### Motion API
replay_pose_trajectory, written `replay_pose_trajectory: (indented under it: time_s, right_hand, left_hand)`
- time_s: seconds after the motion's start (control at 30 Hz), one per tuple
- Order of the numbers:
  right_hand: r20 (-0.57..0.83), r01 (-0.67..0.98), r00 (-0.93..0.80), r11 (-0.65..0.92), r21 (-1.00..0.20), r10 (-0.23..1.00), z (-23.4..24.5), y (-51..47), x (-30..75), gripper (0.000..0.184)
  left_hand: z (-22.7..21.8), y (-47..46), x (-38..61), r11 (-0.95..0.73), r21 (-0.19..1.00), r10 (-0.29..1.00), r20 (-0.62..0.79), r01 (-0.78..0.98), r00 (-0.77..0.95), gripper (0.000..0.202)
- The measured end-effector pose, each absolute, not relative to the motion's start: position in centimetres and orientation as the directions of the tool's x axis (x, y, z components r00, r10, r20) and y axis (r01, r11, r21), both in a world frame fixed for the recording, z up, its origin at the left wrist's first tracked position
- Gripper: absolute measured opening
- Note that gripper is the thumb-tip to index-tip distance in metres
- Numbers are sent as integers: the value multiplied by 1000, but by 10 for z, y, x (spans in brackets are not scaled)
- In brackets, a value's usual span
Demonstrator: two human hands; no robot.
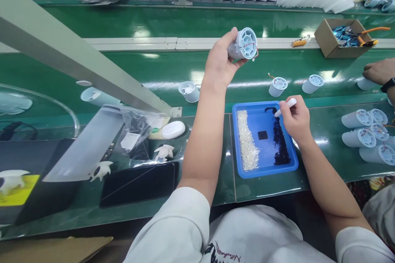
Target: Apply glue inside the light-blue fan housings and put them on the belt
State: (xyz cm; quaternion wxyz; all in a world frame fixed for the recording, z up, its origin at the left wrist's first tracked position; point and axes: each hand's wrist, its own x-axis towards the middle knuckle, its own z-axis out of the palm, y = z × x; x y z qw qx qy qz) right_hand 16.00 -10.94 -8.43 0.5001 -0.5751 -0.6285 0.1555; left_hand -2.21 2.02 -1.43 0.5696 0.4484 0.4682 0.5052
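Note:
My left hand (220, 57) is wrapped round a light blue plastic cylinder housing (243, 44), raised over the green belt, its spoked end and thin red wires facing right. Pinched in my right hand (295, 119) is a white pen-like tool (285, 107). Its tip points down at a strip of small black pieces (280, 144) on the right side of a blue tray (265, 173). Small whitish pieces (247, 144) form a strip along the tray's left side. Between the two strips lies a black square (262, 134).
More light blue housings stand on the belt (278, 86) and in a group at the right (358, 118). Another person's hand (381, 72) is at the right edge. A cardboard box (339, 49) holds blue bits and orange-handled cutters. A slanted metal post (83, 49) crosses the left.

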Motion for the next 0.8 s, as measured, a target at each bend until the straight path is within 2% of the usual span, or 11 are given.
replay_pose_trajectory:
  time_s: [0.1,0.17,0.23,0.3,0.33,0.4,0.5,0.57,0.67,0.8]
  right_hand:
    - [434,542,135,300,-785,891,-85,-112,159,26]
    - [467,521,106,352,-778,878,-85,-116,157,25]
    - [467,487,-54,432,-759,882,-85,-119,154,25]
    - [411,449,-251,482,-752,876,-86,-122,151,26]
    - [392,428,-296,488,-761,871,-86,-123,150,26]
    - [435,367,-216,486,-793,874,-87,-124,150,27]
    - [546,285,86,505,-815,833,-87,-123,154,30]
    - [566,289,226,500,-816,793,-87,-120,156,30]
    - [559,305,317,476,-825,766,-88,-117,158,27]
    - [537,294,329,456,-840,777,-89,-116,157,27]
  left_hand:
    - [-15,20,-18,95,947,994,-71,-307,88,28]
    - [-16,18,-15,103,948,991,-73,-302,108,24]
    - [-18,15,-10,104,957,990,-72,-272,125,18]
    - [-19,12,-4,103,966,984,-65,-238,163,13]
    - [-21,10,-1,106,969,980,-64,-225,187,13]
    - [-23,7,4,120,972,969,-70,-200,237,14]
    - [-24,3,10,162,972,955,-110,-173,275,17]
    - [-24,1,11,182,970,948,-130,-160,289,16]
    - [-23,-2,12,181,969,939,-120,-167,321,17]
    - [-21,-5,11,171,972,932,-105,-164,346,15]
